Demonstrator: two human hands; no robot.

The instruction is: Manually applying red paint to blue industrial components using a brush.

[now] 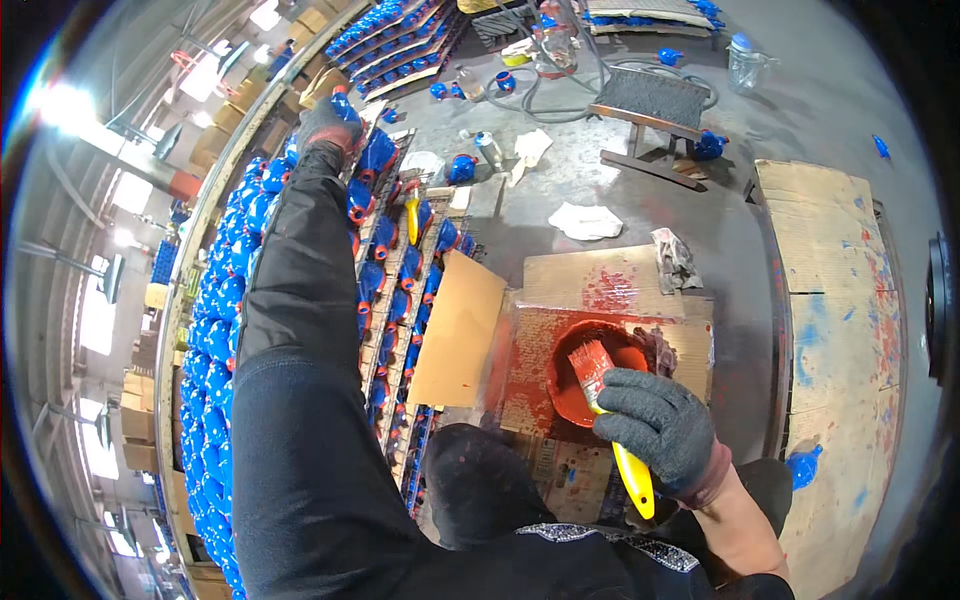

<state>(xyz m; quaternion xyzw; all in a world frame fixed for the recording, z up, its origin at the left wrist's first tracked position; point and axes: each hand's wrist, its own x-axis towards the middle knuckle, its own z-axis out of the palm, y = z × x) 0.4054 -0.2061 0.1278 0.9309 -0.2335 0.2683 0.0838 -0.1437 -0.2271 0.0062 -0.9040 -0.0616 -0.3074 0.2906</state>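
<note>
My right hand (660,432), in a dark grey glove, is closed round a paintbrush (632,478) with a yellow handle. The brush's red-coated bristles point up and left over a round tub of red paint (572,398). Far off at the upper left, my gloved left hand (332,128) is stretched out at the end of the racks. Its fingers appear closed on a small blue casting (343,104), partly hidden by the glove. Below that hand, blue castings with red ends (372,282) stand in rows on the racks. A second yellow-handled brush (412,218) lies among them.
Paint-stained cardboard (612,288) lies under and behind the tub, with a plain cardboard sheet (458,330) to its left. A big heap of blue castings (212,370) fills the left side. A low stool (652,100), rags (586,222) and a cardboard-topped bench (835,300) stand or lie around.
</note>
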